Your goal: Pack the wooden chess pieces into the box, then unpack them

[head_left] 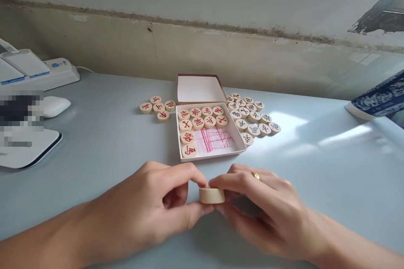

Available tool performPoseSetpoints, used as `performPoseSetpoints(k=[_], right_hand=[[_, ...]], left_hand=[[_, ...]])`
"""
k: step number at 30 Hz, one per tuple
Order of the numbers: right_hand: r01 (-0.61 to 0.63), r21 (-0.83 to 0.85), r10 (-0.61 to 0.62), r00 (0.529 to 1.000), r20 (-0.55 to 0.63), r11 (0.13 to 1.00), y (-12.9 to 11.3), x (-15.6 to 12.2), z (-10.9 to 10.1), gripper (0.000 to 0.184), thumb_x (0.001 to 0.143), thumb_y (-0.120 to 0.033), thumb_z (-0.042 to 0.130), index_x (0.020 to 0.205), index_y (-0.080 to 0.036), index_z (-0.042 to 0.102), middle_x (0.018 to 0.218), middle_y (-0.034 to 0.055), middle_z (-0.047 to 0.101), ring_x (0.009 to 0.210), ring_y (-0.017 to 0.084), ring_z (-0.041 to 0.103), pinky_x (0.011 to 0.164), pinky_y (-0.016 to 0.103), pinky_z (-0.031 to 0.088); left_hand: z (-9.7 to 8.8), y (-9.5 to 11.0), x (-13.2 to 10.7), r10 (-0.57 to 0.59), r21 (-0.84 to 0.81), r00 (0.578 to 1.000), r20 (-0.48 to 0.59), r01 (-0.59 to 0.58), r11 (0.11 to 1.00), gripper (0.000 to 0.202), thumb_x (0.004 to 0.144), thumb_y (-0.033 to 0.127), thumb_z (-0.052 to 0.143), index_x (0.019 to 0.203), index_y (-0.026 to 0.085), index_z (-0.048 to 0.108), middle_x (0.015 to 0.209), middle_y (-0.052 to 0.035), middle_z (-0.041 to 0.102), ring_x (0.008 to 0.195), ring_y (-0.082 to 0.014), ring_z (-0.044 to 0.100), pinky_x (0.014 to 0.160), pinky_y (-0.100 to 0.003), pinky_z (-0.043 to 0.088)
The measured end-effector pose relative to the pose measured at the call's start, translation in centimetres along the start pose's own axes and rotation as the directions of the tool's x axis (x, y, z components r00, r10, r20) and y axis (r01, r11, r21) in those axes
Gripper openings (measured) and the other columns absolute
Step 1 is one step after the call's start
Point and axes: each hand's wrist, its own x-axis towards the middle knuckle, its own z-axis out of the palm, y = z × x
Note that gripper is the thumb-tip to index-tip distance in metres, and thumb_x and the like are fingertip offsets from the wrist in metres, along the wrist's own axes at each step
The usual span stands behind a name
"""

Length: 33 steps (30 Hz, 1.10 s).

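Note:
Both hands meet low over the table's near edge around one round wooden chess piece (211, 196). My left hand (158, 210) pinches its left side between thumb and forefinger. My right hand (261, 206), a gold ring on one finger, pinches its right side. Just beyond them lies an open white box (240, 145) holding several red-marked pieces (198, 123) in rows over a folded paper with red lines (213, 139).
The box lid (199, 88) stands open behind the box. Several red-marked pieces (158, 108) lie left of the box, several black-marked ones (252, 117) right of it. A white mouse (55, 106) and white devices (34, 69) sit far left; a blue patterned object (378, 100) far right.

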Motion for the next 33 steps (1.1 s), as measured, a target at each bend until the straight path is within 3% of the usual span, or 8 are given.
performPoseSetpoints(k=[4, 11, 19, 22, 26, 29, 33], right_hand=[[0.050, -0.043, -0.053, 0.996, -0.065, 0.998, 0.11, -0.02, 0.09, 0.028, 0.093, -0.002, 0.053, 0.116, -0.017, 0.057, 0.079, -0.0006, 0.065, 0.064, 0.013, 0.057, 0.059, 0.024, 0.052], [0.070, 0.009, -0.070, 0.997, -0.018, 0.997, 0.06, -0.07, -0.10, 0.032, 0.094, -0.004, 0.053, 0.124, -0.016, 0.054, 0.092, 0.0047, 0.072, 0.074, 0.015, 0.064, 0.065, 0.027, 0.056], [0.063, 0.096, -0.060, 0.997, -0.039, 0.993, 0.23, 0.03, 0.08, 0.023, 0.096, -0.003, 0.057, 0.114, -0.017, 0.055, 0.093, 0.0039, 0.072, 0.079, 0.014, 0.066, 0.072, 0.025, 0.056], [0.046, 0.133, -0.045, 0.999, -0.010, 0.990, 0.27, -0.07, 0.23, 0.019, 0.096, -0.003, 0.055, 0.108, -0.018, 0.054, 0.091, 0.0032, 0.070, 0.078, 0.014, 0.063, 0.073, 0.025, 0.055], [0.048, 0.091, -0.048, 0.999, -0.006, 0.995, 0.44, -0.13, 0.36, 0.011, 0.100, -0.010, 0.056, 0.101, -0.020, 0.052, 0.084, 0.0006, 0.065, 0.073, 0.013, 0.059, 0.070, 0.025, 0.052], [0.059, 0.076, -0.057, 0.998, -0.035, 0.995, 0.61, -0.01, 0.41, 0.010, 0.102, -0.015, 0.057, 0.108, -0.020, 0.051, 0.085, 0.0001, 0.067, 0.071, 0.013, 0.059, 0.066, 0.025, 0.051], [0.104, -0.030, -0.105, 0.994, -0.040, 0.994, 0.53, 0.14, 0.40, 0.020, 0.106, -0.023, 0.056, 0.125, -0.017, 0.050, 0.080, -0.0003, 0.069, 0.064, 0.014, 0.058, 0.060, 0.026, 0.049]], left_hand=[[-0.38, -0.04, -0.11, 0.001, -0.034, 1.000, 0.009, -0.001, 0.999, 0.028, 0.094, 0.049, 0.061, 0.113, 0.029, 0.069, 0.062, 0.0078, 0.053, 0.053, -0.0072, 0.047, 0.049, -0.014, 0.038], [-0.14, 0.12, -0.40, 0.062, -0.041, 0.998, -0.026, -0.063, 0.997, 0.024, 0.092, 0.041, 0.066, 0.112, 0.028, 0.067, 0.058, 0.0093, 0.052, 0.048, -0.0054, 0.042, 0.046, -0.011, 0.036], [0.32, -0.46, -0.09, 0.097, -0.037, 0.992, -0.080, -0.100, 0.994, 0.027, 0.088, 0.031, 0.071, 0.113, 0.031, 0.064, 0.059, 0.0112, 0.048, 0.048, -0.0046, 0.040, 0.046, -0.010, 0.036], [0.54, -0.15, -0.15, 0.055, -0.084, 0.998, -0.035, -0.058, 0.995, 0.026, 0.091, 0.033, 0.069, 0.116, 0.031, 0.065, 0.062, 0.0103, 0.053, 0.052, -0.0054, 0.046, 0.049, -0.011, 0.039], [0.40, 0.24, -0.43, 0.131, -0.016, 0.988, -0.084, -0.133, 0.991, 0.027, 0.090, 0.031, 0.071, 0.116, 0.033, 0.068, 0.074, 0.0088, 0.062, 0.063, -0.0056, 0.054, 0.057, -0.010, 0.044], [0.16, 0.31, -0.52, 0.191, -0.012, 0.979, -0.077, -0.193, 0.981, 0.026, 0.093, 0.030, 0.069, 0.119, 0.034, 0.067, 0.087, 0.0077, 0.064, 0.066, -0.0046, 0.055, 0.060, -0.009, 0.047], [0.21, 0.33, -0.38, 0.198, -0.038, 0.980, 0.012, -0.197, 0.980, 0.009, 0.099, 0.031, 0.061, 0.103, 0.026, 0.068, 0.088, 0.0059, 0.062, 0.068, -0.0048, 0.057, 0.063, -0.010, 0.049]])
